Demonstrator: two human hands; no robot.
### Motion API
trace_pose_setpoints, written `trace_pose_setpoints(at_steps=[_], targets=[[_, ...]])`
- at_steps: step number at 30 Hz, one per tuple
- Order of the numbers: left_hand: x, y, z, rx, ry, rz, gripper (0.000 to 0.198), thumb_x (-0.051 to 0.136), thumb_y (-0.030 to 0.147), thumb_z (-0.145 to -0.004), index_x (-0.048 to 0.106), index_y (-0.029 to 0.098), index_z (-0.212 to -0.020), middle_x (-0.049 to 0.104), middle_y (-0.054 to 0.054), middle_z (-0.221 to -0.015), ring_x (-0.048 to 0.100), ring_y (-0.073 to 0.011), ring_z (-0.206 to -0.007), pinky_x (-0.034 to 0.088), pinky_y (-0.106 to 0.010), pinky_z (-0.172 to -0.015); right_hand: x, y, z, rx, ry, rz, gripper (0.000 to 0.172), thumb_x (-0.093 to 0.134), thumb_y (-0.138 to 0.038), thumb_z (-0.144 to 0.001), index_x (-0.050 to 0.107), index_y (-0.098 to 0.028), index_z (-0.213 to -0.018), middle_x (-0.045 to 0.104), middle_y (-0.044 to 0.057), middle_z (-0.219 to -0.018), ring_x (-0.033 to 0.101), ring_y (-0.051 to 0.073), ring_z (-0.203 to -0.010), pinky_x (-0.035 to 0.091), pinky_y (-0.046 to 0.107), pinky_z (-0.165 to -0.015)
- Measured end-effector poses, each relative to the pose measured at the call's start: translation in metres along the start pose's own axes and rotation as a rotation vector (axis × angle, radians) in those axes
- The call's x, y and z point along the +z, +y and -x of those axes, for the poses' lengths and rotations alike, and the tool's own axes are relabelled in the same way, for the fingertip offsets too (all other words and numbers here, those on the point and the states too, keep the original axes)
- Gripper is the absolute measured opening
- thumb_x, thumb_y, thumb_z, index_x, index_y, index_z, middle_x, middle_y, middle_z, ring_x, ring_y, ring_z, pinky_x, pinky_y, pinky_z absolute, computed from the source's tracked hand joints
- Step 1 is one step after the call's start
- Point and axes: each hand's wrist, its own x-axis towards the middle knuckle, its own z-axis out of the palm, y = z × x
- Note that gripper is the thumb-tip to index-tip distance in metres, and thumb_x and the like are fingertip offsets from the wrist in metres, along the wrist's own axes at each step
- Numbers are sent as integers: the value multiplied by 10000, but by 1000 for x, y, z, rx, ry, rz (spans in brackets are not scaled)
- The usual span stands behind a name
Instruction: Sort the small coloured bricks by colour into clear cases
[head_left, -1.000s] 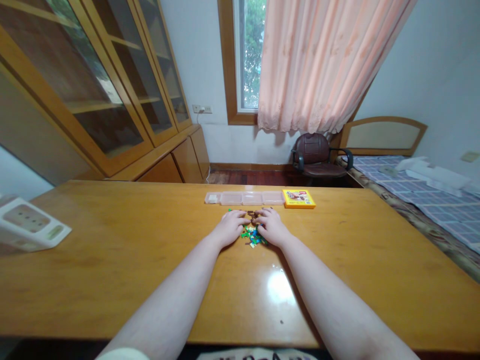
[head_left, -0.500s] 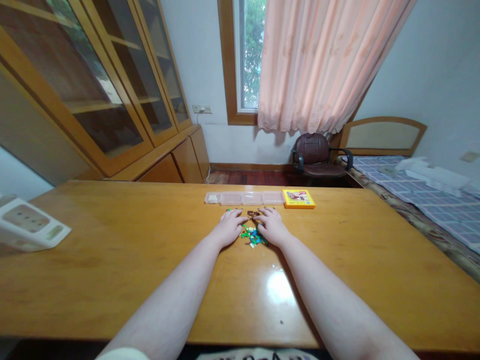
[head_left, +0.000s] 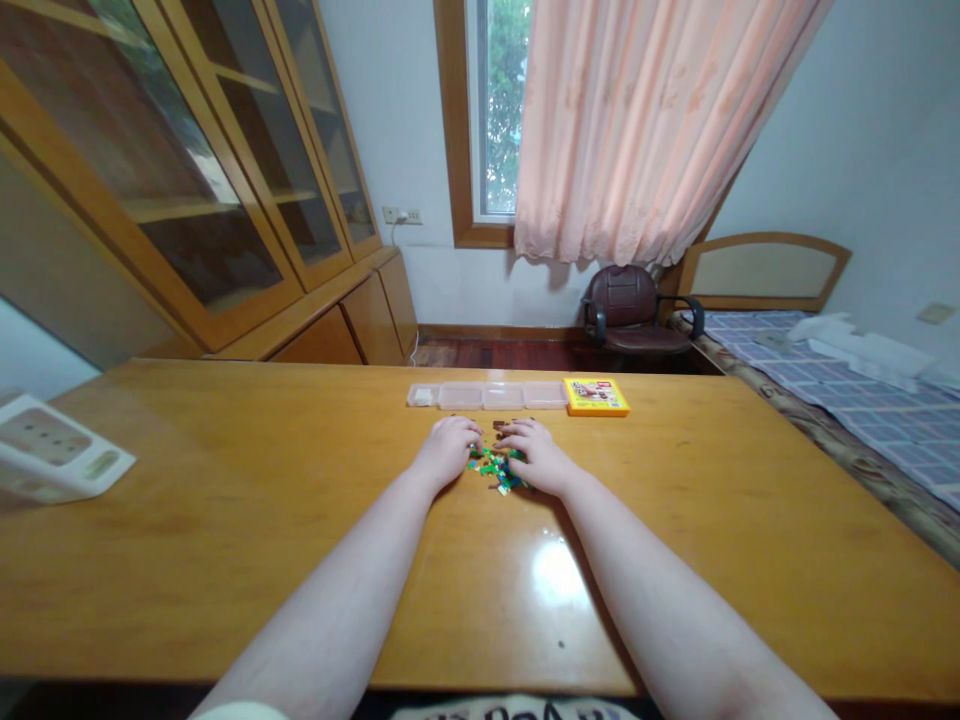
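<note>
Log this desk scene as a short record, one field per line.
left hand: beside the pile's left edge, fingers curled; grip unclear
right hand: at the pile's right, fingers spread
small pieces: loose pile, mostly green, blue and white
brown pieces: beyond the colorful ones
clear trays: row beyond the hands
yellow box: right end of that row
</note>
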Motion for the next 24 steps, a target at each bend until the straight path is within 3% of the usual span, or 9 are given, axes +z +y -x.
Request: trace_pose_setpoints(at_steps=[6, 11, 16, 20, 24], targets=[[1, 1, -1, 15, -14, -24, 276, 537, 68, -755, 743, 245, -810, 702, -25, -968, 594, -185, -947, 436, -336, -907, -1, -4, 1, 35, -118, 39, 403, 599, -280, -765, 637, -292, -1166, 478, 59, -1374, 313, 283, -1317, 165, 515, -1089], [-2, 1, 0, -77, 7, -66, 285, 517, 83, -750, 744, 239, -822, 701, -34, -980, 596, -197, -958, 424, -351, -932, -1, -8, 3, 68, -140, 84, 412, 586, -442, -805, 612, -323, -1199, 406, 54, -1435, 248, 318, -1352, 91, 561, -1091], [-8, 5, -1, -161, 9, -87, 235, 509, 95, -742, 714, 208, -760, 694, -40, -877, 599, -201, -894, 441, -328, -870, -2, -8, 3, 71, -105, 101, 326, 544, -444, -846, 667, -295, -1108, 487, 48, -1364, 279, 304, -1333, 91, 547, -1097], [-9, 5, 0, -215, 20, -101, 289, 485, 90, -753, 713, 221, -872, 689, -39, -954, 590, -210, -935, 435, -334, -876, -4, -10, 3, 71, -121, 123, 441, 569, -469, -826, 575, -328, -1244, 404, 53, -1433, 250, 324, -1345, 98, 557, -1093], [-9, 4, 0, -206, 2, -99, 289, 481, 82, -750, 713, 226, -843, 685, -34, -954, 585, -206, -942, 427, -327, -884, -4, -15, 4, 69, -167, 156, 481, 531, -522, -840, 522, -361, -1293, 331, 67, -1479, 232, 334, -1356, 77, 569, -1088]])
